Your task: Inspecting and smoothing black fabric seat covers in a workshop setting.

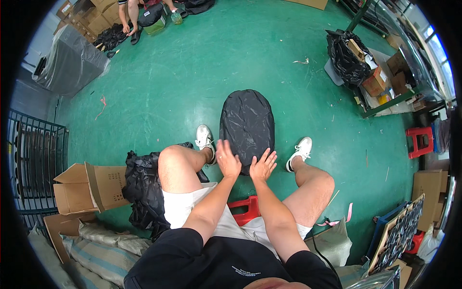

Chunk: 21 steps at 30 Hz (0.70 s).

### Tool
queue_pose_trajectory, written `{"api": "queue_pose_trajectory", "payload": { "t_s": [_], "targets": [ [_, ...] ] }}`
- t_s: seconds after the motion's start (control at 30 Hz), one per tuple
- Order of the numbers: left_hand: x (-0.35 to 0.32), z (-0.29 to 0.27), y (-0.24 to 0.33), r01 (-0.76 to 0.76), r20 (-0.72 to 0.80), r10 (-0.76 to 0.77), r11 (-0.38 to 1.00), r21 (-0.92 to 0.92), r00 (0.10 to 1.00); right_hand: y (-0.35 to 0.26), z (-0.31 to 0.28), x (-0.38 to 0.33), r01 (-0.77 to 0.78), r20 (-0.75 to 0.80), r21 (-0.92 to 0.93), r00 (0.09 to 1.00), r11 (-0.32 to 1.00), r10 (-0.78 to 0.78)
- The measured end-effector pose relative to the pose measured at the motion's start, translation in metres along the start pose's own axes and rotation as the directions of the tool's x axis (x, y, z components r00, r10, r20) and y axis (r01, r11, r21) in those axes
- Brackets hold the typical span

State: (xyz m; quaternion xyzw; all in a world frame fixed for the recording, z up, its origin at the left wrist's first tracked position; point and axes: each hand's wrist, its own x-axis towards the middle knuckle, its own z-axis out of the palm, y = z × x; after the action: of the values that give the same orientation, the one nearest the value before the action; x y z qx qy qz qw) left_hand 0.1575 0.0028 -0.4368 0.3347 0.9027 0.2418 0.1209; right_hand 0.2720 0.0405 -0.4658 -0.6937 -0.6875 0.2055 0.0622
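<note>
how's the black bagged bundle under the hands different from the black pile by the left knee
The black bagged bundle is a smooth, rounded oval lying flat on the green floor; the black pile is crumpled and shapeless. The left hand and right hand rest open at the bundle's near end; no hand touches the pile. Both look like shiny black plastic.

A green painted floor [192, 72] fills the room, scuffed and strewn with small scraps, with daylight entering through windows [435, 53] at the upper right. On the left stand a dark metal wire rack [33, 159], open cardboard boxes [91, 185] and striped sacks [101, 250], with a grey plastic-wrapped stack [72, 60] farther back. On the right are a green-framed shelf [394, 98] loaded with cartons, a full black rubbish bag [346, 60] and a red plastic stool [419, 140].
</note>
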Motion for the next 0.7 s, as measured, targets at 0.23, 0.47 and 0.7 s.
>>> {"api": "queue_pose_trajectory", "payload": {
  "t_s": [0.23,0.47,0.7],
  "targets": [
    [-0.005,-0.011,0.029,-0.034,0.262,0.000,0.992,0.123,0.965,-0.026,-0.019,0.030,-0.146,-0.021,-0.018,0.989,0.989,0.146],
    [0.027,-0.189,0.093,-0.379,-0.173,0.357,0.660,-0.649,0.918,-0.055,-0.142,0.152,0.269,-0.027,0.052,0.963,0.962,-0.268],
    [0.058,-0.334,-0.029,-0.419,-0.652,0.080,0.822,-0.385,0.754,0.055,-0.184,0.244,0.476,0.178,-0.018,0.867,0.879,-0.466]
  ]
}}
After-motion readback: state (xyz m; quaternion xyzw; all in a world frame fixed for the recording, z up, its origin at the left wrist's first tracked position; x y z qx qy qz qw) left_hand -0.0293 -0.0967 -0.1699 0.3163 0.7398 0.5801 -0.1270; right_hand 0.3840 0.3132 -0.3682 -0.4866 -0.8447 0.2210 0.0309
